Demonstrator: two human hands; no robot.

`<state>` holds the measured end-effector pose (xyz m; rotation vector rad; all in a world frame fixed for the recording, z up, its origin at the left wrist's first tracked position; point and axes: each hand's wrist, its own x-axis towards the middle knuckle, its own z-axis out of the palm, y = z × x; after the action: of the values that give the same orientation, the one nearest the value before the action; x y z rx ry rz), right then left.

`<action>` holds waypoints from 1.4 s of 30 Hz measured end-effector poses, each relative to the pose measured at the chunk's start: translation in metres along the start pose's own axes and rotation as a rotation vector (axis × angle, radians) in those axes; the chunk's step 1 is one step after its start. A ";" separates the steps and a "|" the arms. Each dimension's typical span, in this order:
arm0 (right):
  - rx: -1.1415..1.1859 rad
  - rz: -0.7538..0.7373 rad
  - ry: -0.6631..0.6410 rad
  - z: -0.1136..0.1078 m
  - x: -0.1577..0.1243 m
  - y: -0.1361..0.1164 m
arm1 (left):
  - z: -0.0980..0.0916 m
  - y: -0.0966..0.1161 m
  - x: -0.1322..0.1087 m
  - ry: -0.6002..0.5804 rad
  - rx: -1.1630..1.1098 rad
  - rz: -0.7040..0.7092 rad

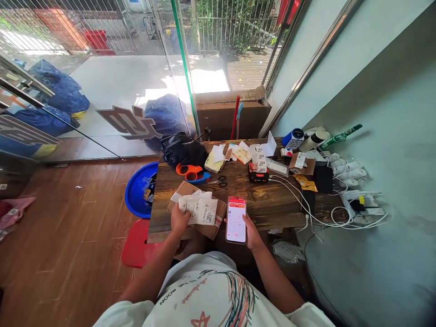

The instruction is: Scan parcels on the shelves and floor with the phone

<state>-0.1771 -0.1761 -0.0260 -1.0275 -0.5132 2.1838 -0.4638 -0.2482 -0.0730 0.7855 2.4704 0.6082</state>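
My right hand [252,232] is closed around a smartphone [236,220] with a lit red and white screen, held upright over the near edge of the wooden table [269,204]. My left hand [179,219] rests on a white paper parcel with printed labels [199,208], fingers curled on its left edge. The parcel lies on a brown cardboard envelope [190,190] at the table's near left corner.
On the table lie an orange tape dispenser [188,171], scissors [220,181], a black bag [182,150], a small label printer [258,172], numbered tags, boxes, bottles, chargers and white cables [354,213]. A blue basin [139,190] and red stool [138,245] stand on the floor left.
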 end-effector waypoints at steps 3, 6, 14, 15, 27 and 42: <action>0.021 -0.004 0.009 0.006 0.006 0.000 | -0.023 -0.026 0.011 -0.039 -0.034 -0.076; 0.022 -0.009 0.050 0.008 0.010 0.007 | -0.054 -0.055 0.021 -0.098 -0.099 -0.087; -0.055 0.014 0.142 0.017 0.025 0.024 | -0.102 -0.093 0.034 -0.320 -0.360 -0.102; -0.068 0.019 0.149 0.019 0.026 0.025 | -0.105 -0.092 0.036 -0.354 -0.398 -0.100; -0.144 0.070 0.117 0.060 0.021 0.043 | -0.117 -0.052 0.066 -0.673 -0.599 0.090; -0.036 0.252 -0.209 0.092 -0.008 0.041 | -0.063 -0.046 0.065 -0.198 -0.848 -0.062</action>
<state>-0.2623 -0.2167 0.0103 -0.9286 -0.5429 2.5323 -0.5651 -0.2587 -0.0675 0.3915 1.7795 1.3415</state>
